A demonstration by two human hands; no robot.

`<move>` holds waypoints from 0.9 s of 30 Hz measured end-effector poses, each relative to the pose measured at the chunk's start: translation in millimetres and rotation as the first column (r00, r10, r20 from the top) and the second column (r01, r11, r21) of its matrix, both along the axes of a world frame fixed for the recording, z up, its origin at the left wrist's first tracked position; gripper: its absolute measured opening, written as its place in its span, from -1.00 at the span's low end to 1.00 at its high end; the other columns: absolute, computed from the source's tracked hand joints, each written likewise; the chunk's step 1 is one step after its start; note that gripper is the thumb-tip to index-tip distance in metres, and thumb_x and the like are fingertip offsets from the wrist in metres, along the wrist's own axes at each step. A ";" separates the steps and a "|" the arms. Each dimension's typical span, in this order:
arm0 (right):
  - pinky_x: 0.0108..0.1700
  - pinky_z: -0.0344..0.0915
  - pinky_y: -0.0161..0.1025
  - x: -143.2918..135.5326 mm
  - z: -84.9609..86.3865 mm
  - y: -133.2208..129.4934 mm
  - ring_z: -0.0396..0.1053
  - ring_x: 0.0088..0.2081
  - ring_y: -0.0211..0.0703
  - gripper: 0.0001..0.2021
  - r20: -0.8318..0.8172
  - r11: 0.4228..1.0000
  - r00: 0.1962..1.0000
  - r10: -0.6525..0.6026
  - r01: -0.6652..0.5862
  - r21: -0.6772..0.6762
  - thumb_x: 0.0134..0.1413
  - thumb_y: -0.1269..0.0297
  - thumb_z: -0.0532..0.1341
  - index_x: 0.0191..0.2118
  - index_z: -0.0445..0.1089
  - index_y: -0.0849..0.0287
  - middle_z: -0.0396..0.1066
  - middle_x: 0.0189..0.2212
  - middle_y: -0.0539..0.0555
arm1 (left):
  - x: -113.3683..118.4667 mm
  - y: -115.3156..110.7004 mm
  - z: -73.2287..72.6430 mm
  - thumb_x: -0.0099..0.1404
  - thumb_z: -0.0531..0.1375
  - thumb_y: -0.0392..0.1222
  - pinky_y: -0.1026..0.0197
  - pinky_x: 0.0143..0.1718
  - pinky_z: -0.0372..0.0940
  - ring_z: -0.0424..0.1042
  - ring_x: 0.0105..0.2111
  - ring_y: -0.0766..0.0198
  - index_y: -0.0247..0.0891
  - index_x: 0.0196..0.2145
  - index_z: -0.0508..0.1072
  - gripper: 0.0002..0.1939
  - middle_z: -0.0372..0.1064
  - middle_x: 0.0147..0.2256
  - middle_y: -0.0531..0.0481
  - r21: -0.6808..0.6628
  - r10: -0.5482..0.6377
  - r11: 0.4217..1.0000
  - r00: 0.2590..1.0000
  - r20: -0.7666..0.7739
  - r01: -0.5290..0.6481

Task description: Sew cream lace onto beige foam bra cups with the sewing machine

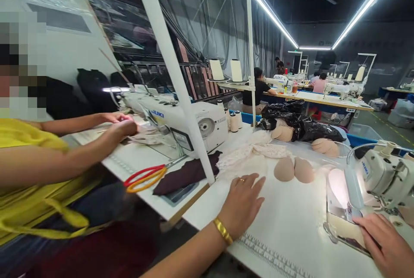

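My left hand (245, 205) rests over the white tabletop, fingers spread and nothing in them; a ring and a gold bracelet (223, 231) are on it. Just beyond it lie a pair of beige bra cups (294, 170) and some pale lace fabric (246, 157). At the right, my right hand (383, 241) reaches to the sewing machine (378, 170), fingers stretched out and fingertips beside the presser foot. A pale bra cup (338, 185) lies under the machine's lamp. Whether my fingertips touch cloth there is too small to tell.
Left of me, a co-worker in yellow (35, 140) works at another JUKI machine (194, 124). Scissors with red and yellow handles (147, 178) and dark cloth (184, 176) lie there. A white post (174, 66) stands between the tables. Black plastic bags (310, 127) are piled behind.
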State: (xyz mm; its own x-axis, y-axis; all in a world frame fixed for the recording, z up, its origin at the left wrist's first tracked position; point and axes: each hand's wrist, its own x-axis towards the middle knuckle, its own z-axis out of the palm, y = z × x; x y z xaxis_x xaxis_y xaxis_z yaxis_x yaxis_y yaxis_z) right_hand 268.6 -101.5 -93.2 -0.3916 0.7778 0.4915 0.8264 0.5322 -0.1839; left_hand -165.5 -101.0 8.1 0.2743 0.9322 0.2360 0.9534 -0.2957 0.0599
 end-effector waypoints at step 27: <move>-0.17 0.30 -0.17 -149.6 84.0 -23.7 0.35 -0.23 -0.09 -0.82 -0.309 0.914 0.947 -0.094 -0.041 -0.403 0.24 0.54 0.17 -0.31 0.38 0.11 0.37 -0.32 0.01 | 40.0 -8.7 -23.3 0.32 0.26 -0.23 -0.09 0.13 0.37 0.44 0.09 -0.01 -0.17 0.20 0.36 -0.50 0.47 0.10 -0.10 0.002 -0.433 0.873 0.773 0.463 0.488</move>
State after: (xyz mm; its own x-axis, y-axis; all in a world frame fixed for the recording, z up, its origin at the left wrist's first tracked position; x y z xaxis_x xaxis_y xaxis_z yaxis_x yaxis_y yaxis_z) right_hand 119.0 -125.2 -9.2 -0.2453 0.9416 0.2307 0.7017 0.3366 -0.6280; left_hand -125.4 -109.6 -15.1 0.5713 0.7478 0.3383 0.5686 -0.6578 0.4940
